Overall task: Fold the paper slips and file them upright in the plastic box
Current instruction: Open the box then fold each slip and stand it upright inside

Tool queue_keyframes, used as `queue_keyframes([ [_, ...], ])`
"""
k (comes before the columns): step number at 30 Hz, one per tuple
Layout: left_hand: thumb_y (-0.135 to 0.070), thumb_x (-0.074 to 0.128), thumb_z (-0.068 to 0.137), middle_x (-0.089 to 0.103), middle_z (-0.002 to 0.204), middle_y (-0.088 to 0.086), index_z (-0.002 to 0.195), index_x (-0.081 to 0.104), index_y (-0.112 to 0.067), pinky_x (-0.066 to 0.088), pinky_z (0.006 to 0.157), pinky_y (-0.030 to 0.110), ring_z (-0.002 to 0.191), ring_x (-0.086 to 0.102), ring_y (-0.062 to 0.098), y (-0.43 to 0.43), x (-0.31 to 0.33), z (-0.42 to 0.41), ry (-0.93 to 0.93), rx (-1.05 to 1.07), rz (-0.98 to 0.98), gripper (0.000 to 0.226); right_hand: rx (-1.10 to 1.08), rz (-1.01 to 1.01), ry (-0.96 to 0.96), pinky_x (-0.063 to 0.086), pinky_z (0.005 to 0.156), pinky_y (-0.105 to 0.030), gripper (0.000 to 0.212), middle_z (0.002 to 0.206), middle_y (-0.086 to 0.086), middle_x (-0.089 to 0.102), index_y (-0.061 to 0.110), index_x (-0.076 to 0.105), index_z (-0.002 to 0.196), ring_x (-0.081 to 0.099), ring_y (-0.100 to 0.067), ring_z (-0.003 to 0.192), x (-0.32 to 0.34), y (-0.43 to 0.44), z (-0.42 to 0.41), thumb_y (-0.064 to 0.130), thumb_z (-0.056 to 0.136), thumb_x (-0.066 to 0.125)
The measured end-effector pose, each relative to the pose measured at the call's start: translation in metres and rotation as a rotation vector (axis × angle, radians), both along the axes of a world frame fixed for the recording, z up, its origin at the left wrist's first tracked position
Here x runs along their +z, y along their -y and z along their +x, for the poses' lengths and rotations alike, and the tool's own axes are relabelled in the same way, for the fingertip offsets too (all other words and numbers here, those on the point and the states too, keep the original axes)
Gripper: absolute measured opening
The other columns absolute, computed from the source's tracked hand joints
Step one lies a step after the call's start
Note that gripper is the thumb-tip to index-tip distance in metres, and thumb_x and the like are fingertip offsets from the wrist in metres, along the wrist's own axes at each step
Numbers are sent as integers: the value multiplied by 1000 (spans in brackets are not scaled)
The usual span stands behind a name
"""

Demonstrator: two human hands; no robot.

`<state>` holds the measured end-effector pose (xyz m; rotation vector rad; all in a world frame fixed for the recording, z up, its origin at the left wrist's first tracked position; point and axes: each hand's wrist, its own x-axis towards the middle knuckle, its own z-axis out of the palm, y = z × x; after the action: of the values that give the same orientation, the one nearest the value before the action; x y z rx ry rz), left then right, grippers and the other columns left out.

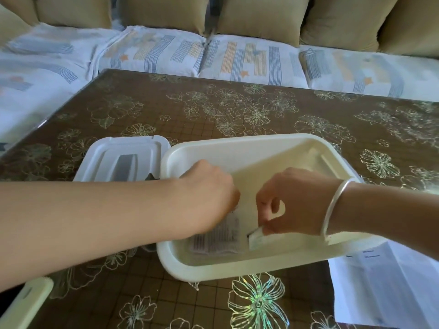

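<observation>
Toward six o'clock inside the box, filing: pinching a folded slip in the right hand, covering printed slips at its nine o'clock with the left hand (grip hidden), next probably standing it upright against them.

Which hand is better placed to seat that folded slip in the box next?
Probably the right hand: it pinches the folded slip inside the plastic box; the left hand covers the printed slips.

Cream plastic box, white lid, brown table patterned with pale flowers.
</observation>
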<state>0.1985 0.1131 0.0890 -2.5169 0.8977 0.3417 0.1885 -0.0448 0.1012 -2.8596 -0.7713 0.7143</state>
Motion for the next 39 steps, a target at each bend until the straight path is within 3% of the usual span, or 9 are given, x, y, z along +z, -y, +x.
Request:
queue_keyframes([
  [5,-14,63,84,63,86,2,85,62,-21,35,61,31,70,45,23,-2,0,9,-13,35,6,7,126,-42,-16,45,80,-22,13,79,16,57,31,73,89,55,-6,83,-10,-11,-4,42,81,71],
  [9,-40,73,83,42,66,-4,62,41,-22,43,65,34,74,49,22,-3,6,20,-123,141,63,42,125,-14,-27,49,78,-24,11,67,18,53,29,76,87,56,-7,75,-17,-27,1,35,79,74],
  [11,-39,73,84,45,68,-3,62,42,-22,46,66,35,74,52,23,-2,6,24,-131,149,54,41,90,25,69,48,73,-25,8,74,13,56,28,73,85,59,-14,79,-24,-35,2,34,79,71],
  [17,-30,70,84,56,82,-7,88,61,-26,50,71,35,86,58,22,-5,2,29,-124,136,4,10,47,85,244,50,78,-30,5,90,12,64,33,62,79,62,-19,91,-12,-37,-1,37,82,62],
  [20,-33,72,84,64,101,-4,105,66,-24,54,82,38,92,61,22,-4,2,29,-142,114,64,24,100,72,165,51,81,-30,7,83,13,63,33,65,77,62,-14,89,5,-30,-7,39,80,66],
  [26,-42,70,85,49,73,-6,69,50,-22,45,64,34,71,50,18,-3,-1,29,-108,100,92,33,190,-26,-36,45,83,-18,6,66,20,51,33,71,81,58,-9,82,2,-37,-6,38,82,68],
  [31,-39,71,86,44,67,-6,65,44,-23,42,62,33,67,49,17,-4,-4,29,-92,117,79,37,204,-91,-216,43,85,-17,26,73,23,54,33,55,65,59,-8,88,-4,-38,1,26,88,64],
  [34,-27,67,89,46,67,-3,61,43,-21,42,62,33,59,44,17,-6,-4,28,-76,116,58,37,187,-29,-162,46,89,-21,17,92,13,68,30,62,71,63,-8,98,-7,-36,0,29,87,66],
  [39,-19,62,86,50,69,-2,67,47,-19,44,62,33,61,48,20,-9,-1,27,-94,158,-8,24,69,61,100,48,84,-31,15,92,5,70,20,72,88,63,-17,91,-13,-36,10,33,82,69],
])
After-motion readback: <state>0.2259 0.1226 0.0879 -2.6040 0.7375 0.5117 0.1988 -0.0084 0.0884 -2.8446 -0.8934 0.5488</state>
